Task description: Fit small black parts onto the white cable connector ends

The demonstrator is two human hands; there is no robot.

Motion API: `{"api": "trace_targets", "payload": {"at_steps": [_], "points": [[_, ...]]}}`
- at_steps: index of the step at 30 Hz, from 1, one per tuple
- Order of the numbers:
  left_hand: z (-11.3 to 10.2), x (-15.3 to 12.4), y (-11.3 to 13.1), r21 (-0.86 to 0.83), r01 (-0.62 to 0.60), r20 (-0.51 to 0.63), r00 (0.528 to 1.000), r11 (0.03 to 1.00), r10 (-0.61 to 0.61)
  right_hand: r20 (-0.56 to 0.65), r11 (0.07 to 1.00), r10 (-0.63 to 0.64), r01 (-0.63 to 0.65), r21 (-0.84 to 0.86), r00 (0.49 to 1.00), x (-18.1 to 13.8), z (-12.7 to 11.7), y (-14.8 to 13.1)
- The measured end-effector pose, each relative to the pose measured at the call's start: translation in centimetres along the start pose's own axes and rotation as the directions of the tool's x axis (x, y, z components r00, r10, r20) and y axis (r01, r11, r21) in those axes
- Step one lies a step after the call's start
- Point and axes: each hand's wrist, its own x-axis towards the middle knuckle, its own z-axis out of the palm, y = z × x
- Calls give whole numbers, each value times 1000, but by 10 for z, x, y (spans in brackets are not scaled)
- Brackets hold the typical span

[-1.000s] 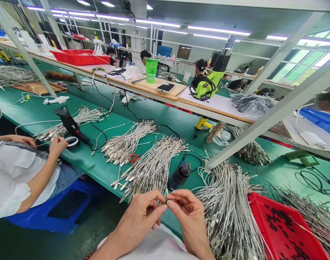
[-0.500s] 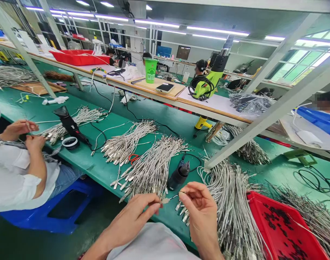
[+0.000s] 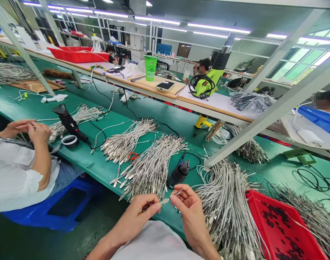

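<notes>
My left hand (image 3: 143, 211) pinches the pale connector end of a white cable (image 3: 165, 200) in front of my chest. Close beside it, my right hand (image 3: 188, 209) is closed on the other part of the same cable, where a thin dark piece shows by the fingertips. Just beyond my hands a black heat gun (image 3: 179, 174) stands nozzle up on the green bench. A large bundle of white cables (image 3: 156, 166) with metal plugs lies to its left, and another cable bundle (image 3: 230, 209) to the right of my right hand.
A red tray (image 3: 285, 231) with small black pieces is at the right. A co-worker (image 3: 21, 162) sits at the left by another heat gun (image 3: 69, 122) and a roll of black tape (image 3: 69, 141). The shelf (image 3: 159, 94) and its slanted white post (image 3: 262, 122) cross above the bench.
My right hand has shifted left, nearer my left hand, and its fingers have turned on the cable. The co-worker's hands have moved slightly right.
</notes>
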Motion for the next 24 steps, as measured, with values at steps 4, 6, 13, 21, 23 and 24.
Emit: {"api": "trace_targets", "payload": {"at_steps": [4, 6, 13, 21, 23, 24], "points": [[2, 2, -7, -77, -5, -6, 1000, 997, 4, -30, 1000, 16, -16, 13, 999, -3, 0, 11], [4, 2, -9, -97, -6, -6, 1000, 995, 5, -46, 999, 17, -16, 28, 999, -4, 0, 15], [12, -2, -15, -196, 46, -9, 999, 980, -49, -54, 1000, 4, -3, 11, 999, -7, -2, 25], [22, -10, -24, -258, 57, -60, 995, 964, -75, -10, 998, 37, -36, 47, 999, -13, -4, 37], [24, -13, -24, -272, 68, -70, 993, 960, -90, -3, 998, 37, -37, 55, 999, -15, -5, 39], [26, -15, -23, -275, 73, -74, 993, 959, -97, 0, 998, 35, -35, 51, 999, -16, -5, 39]]}}
